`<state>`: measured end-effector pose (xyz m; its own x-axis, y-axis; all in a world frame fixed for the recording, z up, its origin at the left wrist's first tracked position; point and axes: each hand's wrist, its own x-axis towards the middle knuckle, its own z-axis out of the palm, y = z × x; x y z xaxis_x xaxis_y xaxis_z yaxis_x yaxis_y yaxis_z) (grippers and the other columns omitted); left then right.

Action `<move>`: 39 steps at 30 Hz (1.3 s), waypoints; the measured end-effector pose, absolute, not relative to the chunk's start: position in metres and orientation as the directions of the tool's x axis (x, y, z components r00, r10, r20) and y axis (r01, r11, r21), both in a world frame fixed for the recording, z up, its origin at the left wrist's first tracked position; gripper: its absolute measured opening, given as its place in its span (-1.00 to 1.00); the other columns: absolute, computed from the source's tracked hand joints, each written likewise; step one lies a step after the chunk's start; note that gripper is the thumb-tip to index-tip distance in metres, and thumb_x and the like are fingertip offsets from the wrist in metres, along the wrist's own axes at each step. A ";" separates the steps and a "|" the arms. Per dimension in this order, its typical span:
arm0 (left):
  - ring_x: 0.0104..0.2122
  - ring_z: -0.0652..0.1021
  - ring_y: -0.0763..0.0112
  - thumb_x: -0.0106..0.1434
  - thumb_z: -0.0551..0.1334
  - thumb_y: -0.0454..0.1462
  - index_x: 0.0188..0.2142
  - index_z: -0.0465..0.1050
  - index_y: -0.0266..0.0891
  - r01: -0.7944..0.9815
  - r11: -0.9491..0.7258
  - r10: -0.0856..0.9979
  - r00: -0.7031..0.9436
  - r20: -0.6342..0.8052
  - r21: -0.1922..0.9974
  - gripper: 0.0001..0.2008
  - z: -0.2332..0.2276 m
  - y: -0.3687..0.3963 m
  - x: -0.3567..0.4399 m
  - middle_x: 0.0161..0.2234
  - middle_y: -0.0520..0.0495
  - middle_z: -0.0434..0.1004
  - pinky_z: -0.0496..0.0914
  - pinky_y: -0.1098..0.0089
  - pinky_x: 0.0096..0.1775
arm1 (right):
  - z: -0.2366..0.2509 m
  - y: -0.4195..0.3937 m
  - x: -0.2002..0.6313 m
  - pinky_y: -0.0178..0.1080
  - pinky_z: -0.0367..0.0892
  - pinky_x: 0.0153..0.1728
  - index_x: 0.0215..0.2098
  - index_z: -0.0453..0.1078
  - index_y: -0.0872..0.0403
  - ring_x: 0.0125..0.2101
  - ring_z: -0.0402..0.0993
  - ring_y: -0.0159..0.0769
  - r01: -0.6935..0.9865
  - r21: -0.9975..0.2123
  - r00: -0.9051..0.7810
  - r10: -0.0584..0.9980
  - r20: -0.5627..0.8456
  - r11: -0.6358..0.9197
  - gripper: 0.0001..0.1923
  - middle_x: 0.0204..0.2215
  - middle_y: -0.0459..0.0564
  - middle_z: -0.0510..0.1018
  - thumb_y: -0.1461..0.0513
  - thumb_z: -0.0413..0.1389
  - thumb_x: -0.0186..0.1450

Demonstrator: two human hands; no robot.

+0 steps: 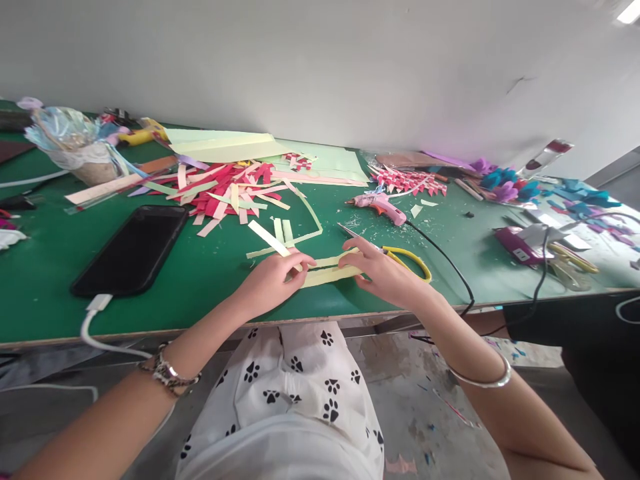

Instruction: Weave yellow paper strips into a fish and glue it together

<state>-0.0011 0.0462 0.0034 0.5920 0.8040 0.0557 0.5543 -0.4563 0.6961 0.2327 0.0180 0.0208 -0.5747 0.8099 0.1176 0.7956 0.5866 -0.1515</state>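
At the tabletop's [215,283] front | yellow strips [325,275]: between the hands | left hand [265,281]: fingers clamped on strips | right hand [395,277]: fingers at strip ends, grip unclear | progress, judged: strips cut, handling unfinished; paper pile [225,190] untouched

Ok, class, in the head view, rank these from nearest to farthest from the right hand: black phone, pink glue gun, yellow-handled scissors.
1. Yellow-handled scissors: at the right hand, partly hidden by it.
2. Pink glue gun: just beyond the hand.
3. Black phone: far to the left, past the left hand.
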 end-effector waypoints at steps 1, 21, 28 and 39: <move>-0.42 0.52 0.42 0.25 0.01 -0.19 -0.12 0.40 -0.18 0.554 -0.454 0.805 0.591 0.054 0.697 -0.71 0.004 0.046 -0.001 -0.15 -0.06 0.47 0.30 0.48 -0.46 | 0.022 0.017 0.232 -0.34 0.20 -0.56 -0.13 0.31 0.07 -0.51 0.34 -0.47 0.803 -0.089 -0.580 0.807 0.108 0.589 -0.65 0.01 0.09 0.25 0.44 -0.07 0.16; -0.43 0.50 0.41 0.25 0.00 -0.17 -0.12 0.42 -0.18 0.582 -0.455 0.804 0.594 0.031 0.674 -0.68 0.006 0.046 0.000 -0.20 -0.05 0.49 0.35 0.43 -0.40 | 0.030 0.021 0.233 -0.10 0.19 -0.04 -0.47 0.41 0.08 -0.16 0.32 -0.25 0.623 0.400 -0.779 0.579 0.239 0.672 -0.75 -0.11 0.06 0.41 0.37 -0.05 0.28; -0.49 0.47 0.46 0.26 0.00 -0.19 -0.14 0.43 -0.19 0.576 -0.463 0.802 0.596 0.043 0.674 -0.69 0.008 0.045 0.000 -0.20 -0.05 0.48 0.28 0.46 -0.46 | 0.030 0.025 0.237 -0.21 0.29 -0.26 -0.16 0.39 0.06 -0.33 0.41 -0.30 0.701 0.044 -0.713 0.701 0.009 0.712 -0.79 -0.27 0.00 0.47 0.32 -0.02 0.28; -0.57 0.41 0.49 0.26 -0.05 -0.18 -0.14 0.43 -0.19 0.569 -0.495 0.794 0.603 0.076 0.657 -0.66 0.001 0.047 -0.002 -0.24 -0.07 0.53 0.24 0.46 -0.51 | 0.016 0.016 0.230 -0.32 0.25 -0.41 -0.12 0.30 0.07 -0.35 0.41 -0.34 0.776 -0.260 -0.566 0.816 0.119 0.575 -0.76 -0.15 0.04 0.39 0.33 -0.05 0.25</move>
<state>-0.0018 0.0469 0.0012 0.6026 0.7944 0.0761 0.5692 -0.4947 0.6567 0.2295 0.0161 0.0163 -0.5656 0.8161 0.1185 0.7756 0.5752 -0.2601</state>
